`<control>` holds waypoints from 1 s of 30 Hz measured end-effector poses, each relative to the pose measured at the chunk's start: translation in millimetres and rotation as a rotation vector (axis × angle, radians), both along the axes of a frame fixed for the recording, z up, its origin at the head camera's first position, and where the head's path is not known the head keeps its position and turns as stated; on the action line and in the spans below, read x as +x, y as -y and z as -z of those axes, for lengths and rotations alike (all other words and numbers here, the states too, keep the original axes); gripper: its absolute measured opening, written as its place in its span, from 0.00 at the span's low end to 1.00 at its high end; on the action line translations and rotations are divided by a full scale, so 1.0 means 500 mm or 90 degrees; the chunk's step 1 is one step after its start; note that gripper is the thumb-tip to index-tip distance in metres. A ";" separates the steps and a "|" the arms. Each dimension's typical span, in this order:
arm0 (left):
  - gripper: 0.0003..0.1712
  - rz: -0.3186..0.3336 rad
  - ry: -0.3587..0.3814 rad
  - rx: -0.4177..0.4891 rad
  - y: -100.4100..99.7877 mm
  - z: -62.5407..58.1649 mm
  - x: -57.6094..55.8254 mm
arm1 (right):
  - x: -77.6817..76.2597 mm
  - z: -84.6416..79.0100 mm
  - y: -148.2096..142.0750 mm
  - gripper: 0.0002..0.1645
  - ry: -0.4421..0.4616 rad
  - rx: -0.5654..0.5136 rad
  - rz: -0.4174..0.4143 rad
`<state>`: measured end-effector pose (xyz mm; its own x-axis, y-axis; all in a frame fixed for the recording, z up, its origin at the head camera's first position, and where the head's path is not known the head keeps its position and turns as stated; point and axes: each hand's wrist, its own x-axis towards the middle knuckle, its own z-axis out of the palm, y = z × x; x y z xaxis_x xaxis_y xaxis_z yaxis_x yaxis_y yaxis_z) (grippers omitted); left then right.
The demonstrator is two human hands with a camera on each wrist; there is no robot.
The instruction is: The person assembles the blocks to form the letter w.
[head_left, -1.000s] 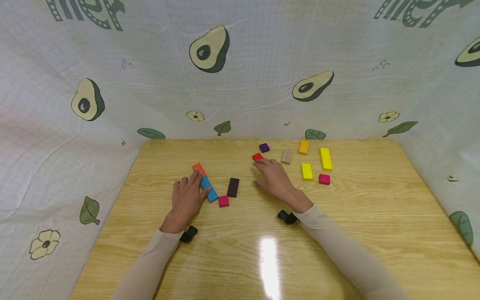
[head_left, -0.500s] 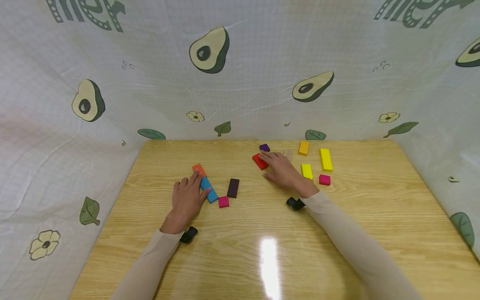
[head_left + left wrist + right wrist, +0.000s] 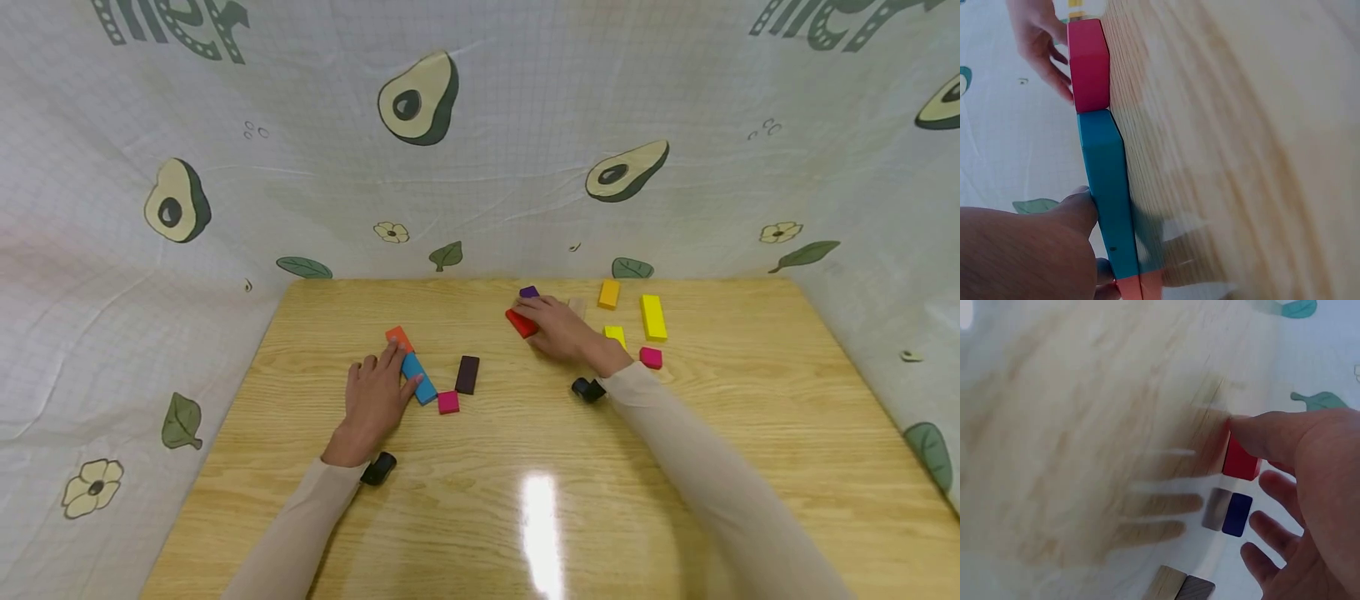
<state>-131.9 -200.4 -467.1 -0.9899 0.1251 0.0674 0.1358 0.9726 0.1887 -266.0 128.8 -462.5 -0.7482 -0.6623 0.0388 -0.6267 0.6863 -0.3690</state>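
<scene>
- The left hand (image 3: 372,398) lies relaxed, its fingers and thumb touching the orange block (image 3: 397,335) and blue block (image 3: 417,379), set end to end.
- A pink block (image 3: 448,402) sits at the blue block's near end, beside a dark block (image 3: 467,375).
- The right hand (image 3: 561,329) pinches the red block (image 3: 521,323) near the purple block (image 3: 528,292).
- A long yellow block (image 3: 653,318) lies farther right.

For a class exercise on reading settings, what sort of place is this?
Probably a makeshift tabletop workspace, judging by the wooden table, the avocado-print cloth behind it and the coloured blocks.
</scene>
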 end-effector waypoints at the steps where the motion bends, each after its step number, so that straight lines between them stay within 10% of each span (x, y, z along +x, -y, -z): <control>1: 0.38 0.000 -0.003 0.001 0.000 0.000 0.000 | -0.002 -0.001 0.000 0.37 0.002 0.006 -0.002; 30: 0.36 0.002 -0.028 -0.017 0.002 0.006 -0.003 | 0.042 -0.006 0.118 0.36 -0.028 -0.042 0.069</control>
